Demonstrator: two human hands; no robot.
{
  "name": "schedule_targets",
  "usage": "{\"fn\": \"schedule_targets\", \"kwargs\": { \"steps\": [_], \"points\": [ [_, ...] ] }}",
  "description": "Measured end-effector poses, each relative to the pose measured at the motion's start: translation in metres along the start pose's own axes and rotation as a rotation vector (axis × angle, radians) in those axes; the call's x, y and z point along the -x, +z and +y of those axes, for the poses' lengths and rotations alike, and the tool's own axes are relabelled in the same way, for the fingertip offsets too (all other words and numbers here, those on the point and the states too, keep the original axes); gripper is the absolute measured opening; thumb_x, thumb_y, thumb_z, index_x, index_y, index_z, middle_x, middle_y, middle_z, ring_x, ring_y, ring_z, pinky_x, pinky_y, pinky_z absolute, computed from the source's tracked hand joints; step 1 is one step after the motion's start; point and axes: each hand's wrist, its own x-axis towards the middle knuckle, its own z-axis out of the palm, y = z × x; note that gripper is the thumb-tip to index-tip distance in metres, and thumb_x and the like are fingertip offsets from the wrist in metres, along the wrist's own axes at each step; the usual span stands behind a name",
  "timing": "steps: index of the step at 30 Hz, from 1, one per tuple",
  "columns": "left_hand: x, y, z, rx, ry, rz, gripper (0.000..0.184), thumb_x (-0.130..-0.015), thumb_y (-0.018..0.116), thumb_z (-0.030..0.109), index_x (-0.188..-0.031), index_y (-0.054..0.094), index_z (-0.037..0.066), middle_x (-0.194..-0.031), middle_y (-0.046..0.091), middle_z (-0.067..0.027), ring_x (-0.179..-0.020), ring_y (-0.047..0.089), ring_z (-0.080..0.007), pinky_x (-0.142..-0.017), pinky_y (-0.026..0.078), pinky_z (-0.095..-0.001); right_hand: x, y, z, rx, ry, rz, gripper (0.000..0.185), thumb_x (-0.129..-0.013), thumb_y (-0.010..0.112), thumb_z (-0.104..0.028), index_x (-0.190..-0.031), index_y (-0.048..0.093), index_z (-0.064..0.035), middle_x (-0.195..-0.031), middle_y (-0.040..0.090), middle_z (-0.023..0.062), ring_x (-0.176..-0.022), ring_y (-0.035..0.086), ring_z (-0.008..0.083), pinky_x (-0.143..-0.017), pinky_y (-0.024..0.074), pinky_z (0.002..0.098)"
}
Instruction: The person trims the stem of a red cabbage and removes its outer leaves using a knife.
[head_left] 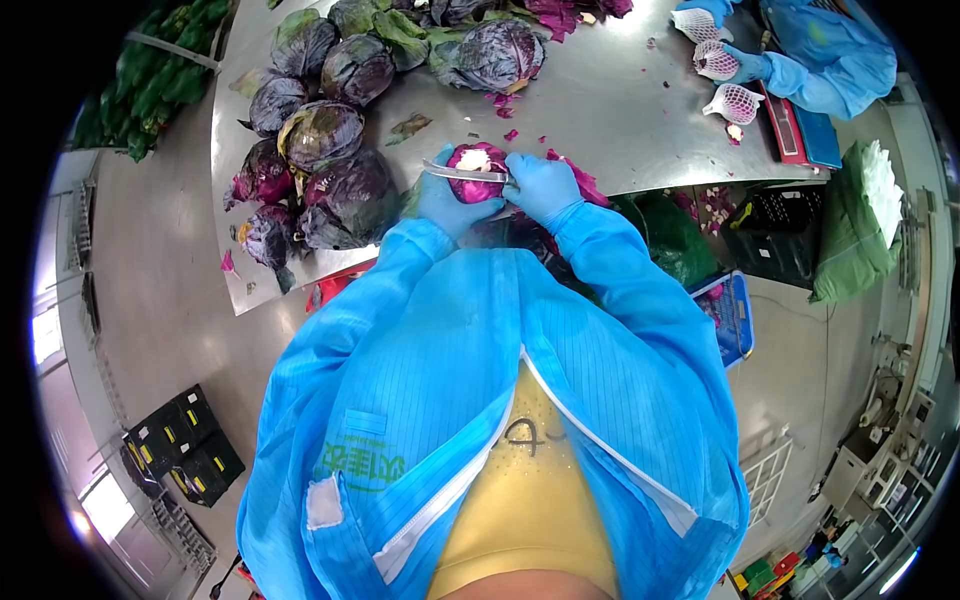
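A trimmed red cabbage (470, 187) with a pale cut stem end sits in my left hand (447, 203), which wears a blue glove and is closed around its side. My right hand (543, 186), also gloved, grips a knife; the knife blade (466, 173) lies across the cabbage, pointing left. Most of the handle is hidden in my fingers. Just right of my right hand lie loose purple leaves (583, 183). To the left, several untrimmed red cabbages (330, 140) with dark outer leaves are heaped on the metal table (610, 90).
Across the table at the right, a co-worker's blue-gloved hand (745, 66) touches a cabbage in white foam netting (716, 60). A red and blue box (800, 132) stands near that corner. Below the table edge are a blue crate (735, 318) and a green sack (858, 240).
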Motion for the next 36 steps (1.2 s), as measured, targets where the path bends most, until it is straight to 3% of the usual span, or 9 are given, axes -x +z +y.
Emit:
{"fn": "schedule_targets", "kwargs": {
  "steps": [6, 9, 12, 18, 21, 25, 29, 31, 36],
  "points": [
    [-0.002, -0.006, 0.011, 0.039, 0.006, 0.042, 0.103, -0.054, 0.087, 0.032, -0.133, 0.03, -0.001, -0.124, 0.045, -0.0172, -0.115, 0.048, -0.0264, -0.097, 0.041, -0.0367, -0.003, 0.007, 0.0, -0.045, 0.016, 0.12, 0.024, -0.074, 0.063, -0.03, -0.086, 0.051, -0.0122, -0.07, 0.059, 0.0077, -0.064, 0.062, 0.0273, -0.053, 0.0483, 0.0414],
    [-0.006, -0.01, 0.019, -0.256, -0.064, -0.007, 0.102, -0.053, 0.087, 0.031, -0.133, 0.031, 0.0, -0.124, 0.045, -0.0169, -0.113, 0.049, -0.0267, -0.098, 0.041, -0.0367, -0.005, 0.003, 0.003, -0.147, 0.108, 0.131, 0.021, -0.075, 0.062, -0.029, -0.083, 0.055, -0.0108, -0.074, 0.062, 0.0091, -0.066, 0.062, 0.0297, -0.058, 0.0495, 0.0428],
    [-0.001, -0.008, -0.006, -0.128, 0.073, 0.079, 0.105, -0.048, 0.087, 0.03, -0.133, 0.033, 0.001, -0.121, 0.046, -0.0176, -0.112, 0.049, -0.0281, -0.098, 0.041, -0.0372, -0.003, 0.023, 0.038, -0.325, 0.541, 0.263, 0.023, -0.074, 0.064, -0.031, -0.089, 0.065, -0.0126, -0.082, 0.066, 0.0114, -0.076, 0.063, 0.0334, -0.068, 0.0503, 0.0428],
    [0.002, -0.011, -0.031, 0.059, 0.085, 0.05, 0.107, -0.048, 0.088, 0.026, -0.135, 0.03, 0.001, -0.125, 0.042, -0.016, -0.114, 0.047, -0.0267, -0.099, 0.04, -0.0363, 0.023, 0.012, 0.083, -0.199, 0.784, 0.029, 0.029, -0.073, 0.067, -0.029, -0.094, 0.064, -0.0091, -0.086, 0.064, 0.014, -0.081, 0.062, 0.0323, -0.069, 0.0496, 0.0412],
    [0.005, -0.015, -0.027, 0.051, 0.074, 0.025, 0.105, -0.052, 0.087, 0.023, -0.136, 0.028, 0.002, -0.127, 0.041, -0.0157, -0.117, 0.046, -0.0256, -0.1, 0.039, -0.0359, 0.023, 0.004, 0.048, -0.288, 0.493, 0.293, 0.029, -0.075, 0.066, -0.03, -0.094, 0.064, -0.0081, -0.09, 0.061, 0.0134, -0.08, 0.062, 0.0309, -0.07, 0.049, 0.0404],
    [0.003, -0.011, -0.03, 0.091, 0.077, 0.043, 0.109, -0.047, 0.088, 0.028, -0.135, 0.03, 0.001, -0.123, 0.044, -0.0164, -0.115, 0.047, -0.0264, -0.099, 0.04, -0.0359, 0.013, 0.01, -0.011, -0.58, 0.396, 0.218, 0.034, -0.075, 0.072, -0.03, -0.092, 0.063, -0.0021, -0.084, 0.061, 0.0112, -0.077, 0.061, 0.0238, -0.071, 0.0482, 0.0337],
    [0.007, -0.007, -0.027, 0.019, 0.107, 0.085, 0.108, -0.047, 0.087, 0.029, -0.135, 0.031, 0.002, -0.121, 0.045, -0.0169, -0.114, 0.047, -0.028, -0.098, 0.04, -0.0373, 0.006, 0.03, -0.01, -0.924, 0.419, 0.247, 0.031, -0.078, 0.071, -0.028, -0.092, 0.062, -0.0024, -0.077, 0.059, 0.0059, -0.068, 0.057, 0.0169, -0.063, 0.0469, 0.0299],
    [0.008, -0.007, -0.023, -0.115, 0.116, 0.098, 0.106, -0.047, 0.086, 0.031, -0.135, 0.033, 0.003, -0.119, 0.045, -0.0175, -0.112, 0.047, -0.0295, -0.098, 0.04, -0.0388, 0.003, 0.002, -0.017, -1.464, 0.736, -0.048, 0.027, -0.08, 0.07, -0.026, -0.09, 0.061, -0.0033, -0.07, 0.055, 0.0014, -0.059, 0.051, 0.0099, -0.055, 0.0426, 0.0252],
    [0.009, -0.006, -0.008, -0.239, 0.057, 0.098, 0.106, -0.049, 0.085, 0.031, -0.135, 0.032, 0.003, -0.121, 0.044, -0.018, -0.113, 0.046, -0.0302, -0.099, 0.039, -0.0385, -0.003, 0.008, -0.014, -1.232, 0.747, 0.179, 0.027, -0.081, 0.067, -0.028, -0.088, 0.058, -0.0037, -0.067, 0.056, 0.0024, -0.052, 0.05, 0.0096, -0.047, 0.0402, 0.0268]
  ]
}}
